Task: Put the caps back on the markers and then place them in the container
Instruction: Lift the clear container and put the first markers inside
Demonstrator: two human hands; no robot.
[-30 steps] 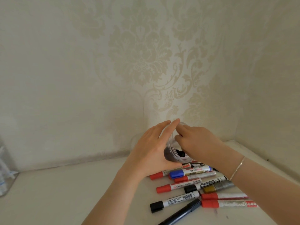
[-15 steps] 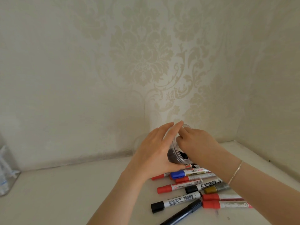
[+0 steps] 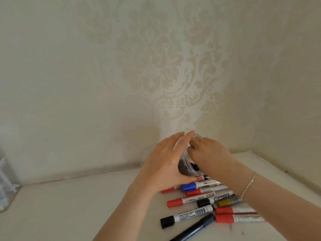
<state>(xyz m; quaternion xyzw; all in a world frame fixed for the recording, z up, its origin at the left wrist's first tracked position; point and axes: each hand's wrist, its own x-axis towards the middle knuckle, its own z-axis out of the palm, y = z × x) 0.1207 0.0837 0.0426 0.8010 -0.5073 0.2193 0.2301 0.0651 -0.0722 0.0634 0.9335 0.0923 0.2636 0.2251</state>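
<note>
My left hand (image 3: 165, 164) grips a clear round container (image 3: 186, 168), tilted with its mouth toward the right and something dark inside. My right hand (image 3: 208, 153) is at that mouth with its fingers curled over the black marker (image 3: 195, 166) that pokes out; the fingertips are hidden. Below the hands, several capped markers lie on the white table (image 3: 69, 214): a blue-capped one (image 3: 188, 186), a red-capped one (image 3: 175, 202), a black-capped one (image 3: 167, 221), a gold one (image 3: 224, 203) and a dark pen (image 3: 191, 230).
Patterned wallpaper closes in the table at the back and on the right, forming a corner behind the container. A clear plastic packet (image 3: 5, 185) leans at the far left edge. Bare tabletop stretches left of the markers.
Both hands and the container have stayed almost in place, shifting only slightly. The markers on the table have not moved.
</note>
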